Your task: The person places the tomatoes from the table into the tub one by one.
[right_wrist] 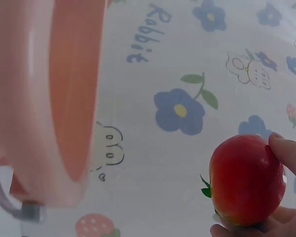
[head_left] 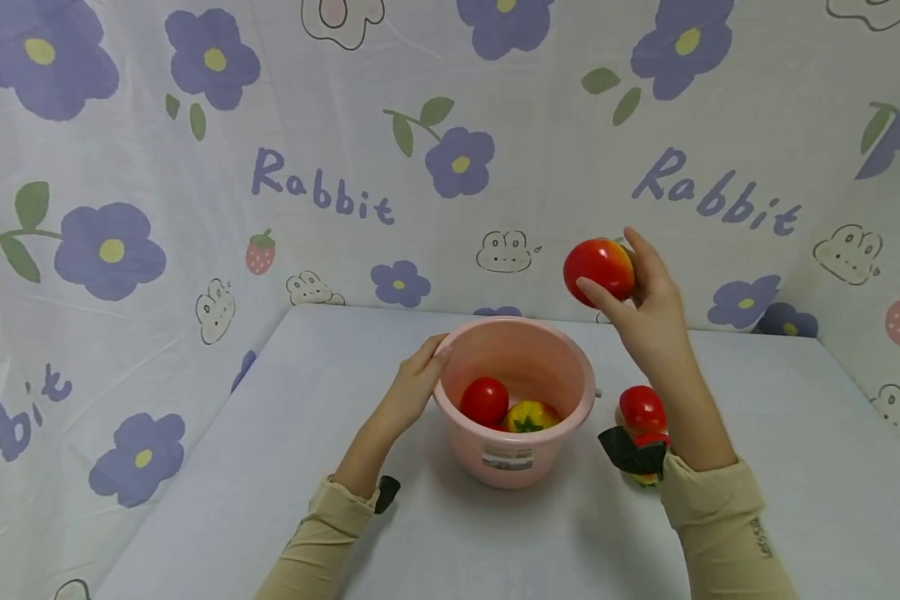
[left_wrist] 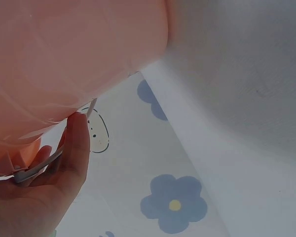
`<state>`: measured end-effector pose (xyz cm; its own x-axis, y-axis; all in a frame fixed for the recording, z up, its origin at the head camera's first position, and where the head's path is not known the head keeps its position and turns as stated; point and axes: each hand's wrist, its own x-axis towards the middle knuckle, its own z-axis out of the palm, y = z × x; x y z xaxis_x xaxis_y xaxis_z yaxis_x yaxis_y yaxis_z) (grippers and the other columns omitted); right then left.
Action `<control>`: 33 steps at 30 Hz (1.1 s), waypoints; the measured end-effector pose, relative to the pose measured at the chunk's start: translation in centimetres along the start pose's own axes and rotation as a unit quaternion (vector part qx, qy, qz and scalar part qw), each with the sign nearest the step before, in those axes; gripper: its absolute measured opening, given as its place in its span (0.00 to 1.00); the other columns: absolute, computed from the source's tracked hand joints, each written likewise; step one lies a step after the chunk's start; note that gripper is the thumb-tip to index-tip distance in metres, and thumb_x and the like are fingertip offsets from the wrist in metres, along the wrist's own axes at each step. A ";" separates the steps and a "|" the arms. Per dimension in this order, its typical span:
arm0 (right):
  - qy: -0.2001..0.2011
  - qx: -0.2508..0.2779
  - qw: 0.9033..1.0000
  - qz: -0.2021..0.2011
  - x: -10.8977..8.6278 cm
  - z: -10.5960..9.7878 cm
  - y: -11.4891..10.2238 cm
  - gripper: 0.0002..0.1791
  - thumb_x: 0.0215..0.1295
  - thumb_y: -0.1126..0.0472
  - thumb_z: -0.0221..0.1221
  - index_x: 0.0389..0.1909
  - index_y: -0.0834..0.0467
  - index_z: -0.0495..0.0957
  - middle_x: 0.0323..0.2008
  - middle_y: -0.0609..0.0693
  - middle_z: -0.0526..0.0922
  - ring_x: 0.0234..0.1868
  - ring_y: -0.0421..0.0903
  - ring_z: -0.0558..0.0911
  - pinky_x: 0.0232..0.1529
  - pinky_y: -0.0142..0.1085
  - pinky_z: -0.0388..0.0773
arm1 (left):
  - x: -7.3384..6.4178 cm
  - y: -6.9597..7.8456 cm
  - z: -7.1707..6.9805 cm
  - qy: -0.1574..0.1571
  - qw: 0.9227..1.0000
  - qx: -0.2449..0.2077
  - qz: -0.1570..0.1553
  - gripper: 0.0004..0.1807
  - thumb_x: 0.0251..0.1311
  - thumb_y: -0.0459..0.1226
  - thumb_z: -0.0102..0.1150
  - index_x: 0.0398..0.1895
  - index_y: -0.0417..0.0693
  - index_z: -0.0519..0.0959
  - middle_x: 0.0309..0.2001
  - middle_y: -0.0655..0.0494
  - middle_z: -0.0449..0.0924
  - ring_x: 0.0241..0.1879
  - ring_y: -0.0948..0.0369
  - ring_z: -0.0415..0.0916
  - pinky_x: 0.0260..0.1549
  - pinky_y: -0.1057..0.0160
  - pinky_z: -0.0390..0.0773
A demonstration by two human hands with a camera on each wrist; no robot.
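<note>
Red fruit (head_left: 600, 260), yellow-tinged on one side, is in the grip of the right hand (head_left: 648, 308), raised above the surface (head_left: 330, 358) and out to the right of the pink bucket (head_left: 558, 446). Thumb and fingers pinch it from opposite sides; in the right wrist view its green leaves point away from the palm. That hold looks secure, and a light, even pinch should do for such a smooth skin. The left hand (head_left: 412, 387) holds the bucket's left rim, a sensible brace against tipping, with the handle (left_wrist: 39, 168) crossing its fingers. Inside sit another red one (head_left: 484, 400) and a yellow one (head_left: 532, 417). To move it in well, bring it over the opening, clear the near rim, and lower before letting go. Further right, more fruits (head_left: 642, 410) lie on the surface, partly hidden by the right wrist.
</note>
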<state>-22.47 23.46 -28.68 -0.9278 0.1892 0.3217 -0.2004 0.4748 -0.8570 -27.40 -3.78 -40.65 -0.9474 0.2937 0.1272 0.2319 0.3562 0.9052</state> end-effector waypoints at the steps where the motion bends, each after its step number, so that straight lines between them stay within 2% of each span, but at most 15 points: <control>1: 0.000 0.001 1.000 -0.004 0.0 0.2 -0.2 0.48 0.63 0.52 0.64 0.78 0.43 0.45 0.75 0.51 0.60 0.74 0.53 0.63 0.69 0.48 0.65 | 0.0 0.0 0.0 0.000 1.000 -0.001 0.000 0.23 0.74 0.50 0.39 0.67 0.56 0.68 0.65 0.50 0.74 0.61 0.50 0.74 0.59 0.46 0.75; 6: -0.007 0.011 1.000 -0.018 0.2 1.0 -1.1 0.48 0.63 0.53 0.65 0.77 0.43 0.46 0.74 0.51 0.61 0.73 0.52 0.65 0.69 0.48 0.66 | 0.0 0.1 -0.1 0.001 1.000 0.001 0.004 0.23 0.74 0.50 0.39 0.67 0.55 0.68 0.65 0.49 0.73 0.62 0.48 0.73 0.60 0.44 0.74; 19: -0.060 0.027 0.997 -0.040 0.8 3.9 -3.0 0.47 0.63 0.53 0.64 0.77 0.42 0.47 0.72 0.53 0.64 0.72 0.53 0.66 0.68 0.49 0.68 | 0.0 0.2 -0.1 0.004 1.000 0.004 0.001 0.23 0.74 0.49 0.40 0.67 0.56 0.68 0.65 0.49 0.74 0.63 0.48 0.73 0.61 0.44 0.73; 25: -0.093 0.041 0.994 -0.036 0.9 5.3 -3.3 0.46 0.63 0.55 0.64 0.77 0.42 0.48 0.72 0.54 0.65 0.72 0.54 0.66 0.67 0.50 0.68 | 0.0 0.2 -0.1 0.005 1.000 0.001 0.000 0.22 0.74 0.49 0.40 0.67 0.57 0.69 0.65 0.50 0.74 0.62 0.49 0.74 0.61 0.45 0.73; 33: -0.115 0.037 0.992 -0.041 0.7 6.9 -2.9 0.45 0.63 0.55 0.64 0.77 0.44 0.49 0.72 0.54 0.64 0.72 0.54 0.65 0.68 0.50 0.68 | 0.0 0.0 -0.1 0.002 1.000 0.000 0.000 0.22 0.74 0.51 0.39 0.67 0.58 0.68 0.65 0.52 0.73 0.63 0.51 0.73 0.62 0.46 0.73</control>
<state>-24.72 16.27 -28.69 -0.9529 -0.0536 0.2987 -0.2932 0.4154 -0.8611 -27.43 -3.88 -40.64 -0.9481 0.2907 0.1291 0.2323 0.3553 0.9054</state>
